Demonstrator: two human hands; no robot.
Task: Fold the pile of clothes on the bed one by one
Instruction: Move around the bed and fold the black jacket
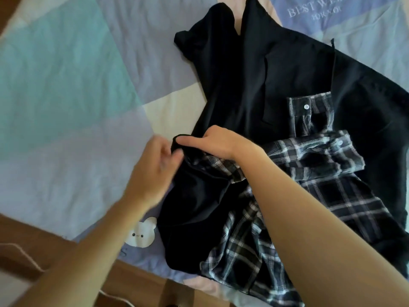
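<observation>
Right hand: the right hand (218, 144) lies on the heap with its fingers curled, pinching the rolled edge of the black garment (254, 85) between thumb and fingers.
Left hand: the left hand (155, 171) is blurred just left of that same edge; its fingers look loosely spread, the fingertips (177, 155) at the dark cloth, and I cannot tell whether they truly grip it.
Black garment: it sprawls unfolded from the far middle of the bed toward the near edge, a pocket flap showing on its upper part and a bunched fold lying under the two hands.
Plaid shirt (321, 185): black-and-white check, crumpled on top of the black garment at the right, reaching to the near edge; two buttoned cuffs with white buttons lie at its far end, and the right forearm crosses over it.
Bedspread (66, 96): wide patches of teal, lilac and cream, wrinkled, with stitched lettering at the far right.
Bear patch (141, 234): a small white bear face on the bedspread, near left of the clothes, just beside the left forearm.
Floor (141, 284): brown boards show along the near edge of the bed.
</observation>
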